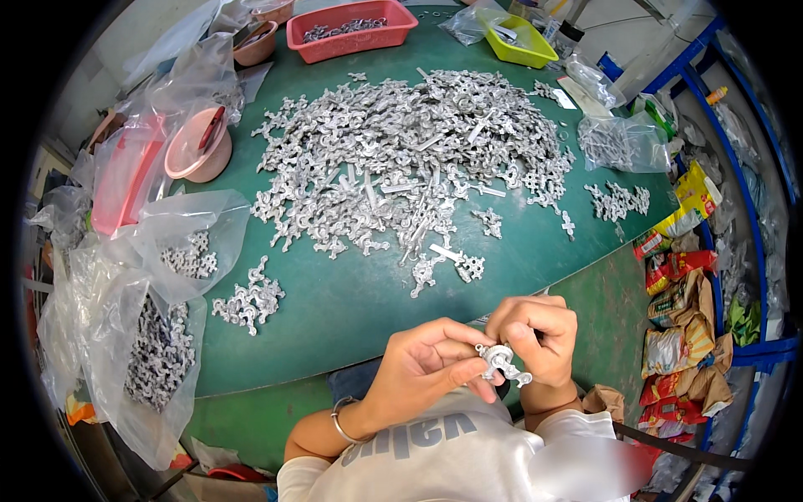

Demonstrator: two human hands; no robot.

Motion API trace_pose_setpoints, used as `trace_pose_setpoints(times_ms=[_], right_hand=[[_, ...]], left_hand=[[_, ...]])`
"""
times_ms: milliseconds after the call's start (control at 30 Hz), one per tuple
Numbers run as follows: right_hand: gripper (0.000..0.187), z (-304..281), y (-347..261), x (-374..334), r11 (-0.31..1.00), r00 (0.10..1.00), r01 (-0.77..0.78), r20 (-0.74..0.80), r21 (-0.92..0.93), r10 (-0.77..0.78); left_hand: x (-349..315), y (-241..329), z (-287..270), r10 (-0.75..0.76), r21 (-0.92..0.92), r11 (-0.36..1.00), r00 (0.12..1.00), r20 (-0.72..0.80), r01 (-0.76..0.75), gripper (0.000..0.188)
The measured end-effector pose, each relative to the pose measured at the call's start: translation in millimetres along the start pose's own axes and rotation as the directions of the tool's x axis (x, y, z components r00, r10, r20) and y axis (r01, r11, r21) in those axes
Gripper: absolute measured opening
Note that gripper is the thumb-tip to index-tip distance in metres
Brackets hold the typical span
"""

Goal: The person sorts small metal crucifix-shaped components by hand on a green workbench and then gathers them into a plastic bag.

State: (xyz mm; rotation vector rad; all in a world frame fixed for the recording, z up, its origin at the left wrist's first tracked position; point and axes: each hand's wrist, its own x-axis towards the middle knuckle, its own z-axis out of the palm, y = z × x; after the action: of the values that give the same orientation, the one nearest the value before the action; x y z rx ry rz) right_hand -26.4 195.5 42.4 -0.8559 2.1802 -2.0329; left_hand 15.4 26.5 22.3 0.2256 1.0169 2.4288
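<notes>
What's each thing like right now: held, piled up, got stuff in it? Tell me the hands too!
Left hand: pinching a silvery metal piece.
Right hand: curled at that piece; its exact grip is unclear.
Silvery metal piece: held up, off the table.
Big heap: loose, spread out.
Small pile: apart from the heap.
Red tray: upright, pieces inside.
Pink bowl: upright, red-handled tool inside.

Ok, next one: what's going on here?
A person holds a small silvery metal piece between the left hand and the right hand, close to the body. Beyond, a large heap of similar pieces covers much of the green table, with a smaller cluster nearer on the left. More pieces sit in a clear bag at far left.
</notes>
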Motion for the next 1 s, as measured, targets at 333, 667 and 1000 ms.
trace_pose_setpoints(times_ms=[333, 667, 1000], right_hand=[[0.015, 1, 9, -6, 0.995, 0.998, 0.064, -0.020, 0.074, -0.062], [0.020, 2, 14, -7, 0.993, 0.997, 0.071, -0.031, 0.098, -0.068], [0.020, -1, 17, -8, 0.991, 0.995, 0.105, -0.011, 0.079, -0.104]], left_hand=[[0, 5, -2, -0.046, -0.010, 0.999, 0.999, -0.006, 0.046, 0.021], [1, 3, -5, -0.034, -0.050, 0.998, 0.999, 0.009, 0.034, 0.021], [2, 1, -6, -0.061, -0.017, 0.998, 0.998, -0.031, 0.061, 0.026]])
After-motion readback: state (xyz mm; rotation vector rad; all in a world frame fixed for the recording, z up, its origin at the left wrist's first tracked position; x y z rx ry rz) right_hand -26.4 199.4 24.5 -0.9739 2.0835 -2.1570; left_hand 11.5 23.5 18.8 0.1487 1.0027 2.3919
